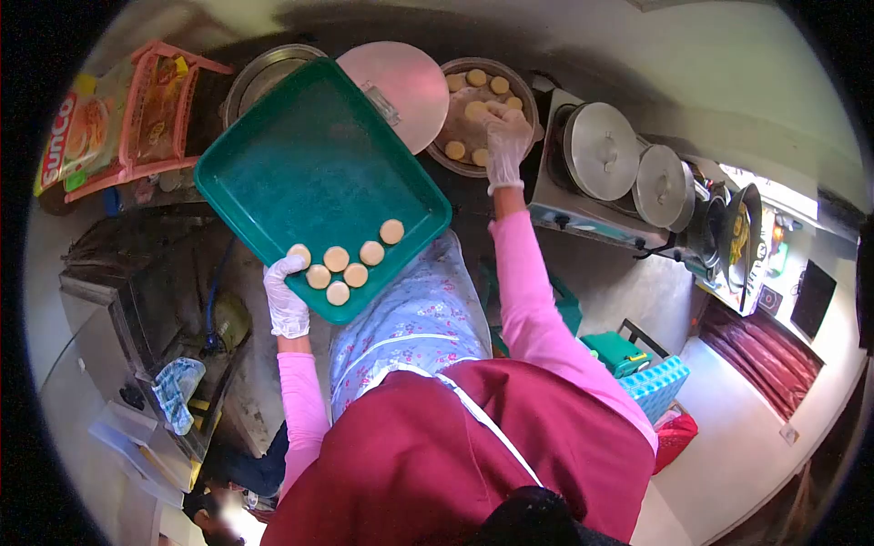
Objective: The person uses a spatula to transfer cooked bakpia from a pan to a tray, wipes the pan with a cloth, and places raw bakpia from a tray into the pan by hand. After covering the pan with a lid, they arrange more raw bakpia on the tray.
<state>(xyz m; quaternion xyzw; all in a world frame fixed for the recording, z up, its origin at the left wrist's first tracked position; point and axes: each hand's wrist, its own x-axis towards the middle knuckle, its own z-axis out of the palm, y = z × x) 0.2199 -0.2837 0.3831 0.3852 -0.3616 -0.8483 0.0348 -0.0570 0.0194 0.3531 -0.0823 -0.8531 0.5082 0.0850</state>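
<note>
My left hand, in a clear glove, grips the lower left edge of a tilted green tray. Several round pale dough pieces lie together at the tray's lower corner, one beside my left thumb. My right hand, also gloved, reaches over a round pan at the top. Its fingers are closed on a pale dough piece near the pan's middle. Other dough pieces sit around the pan, close to its rim.
A round pink lid and a metal pan lie behind the tray. On the right, a stove bears lidded pots. A pink rack stands at the upper left. Part of another person shows at the lower left.
</note>
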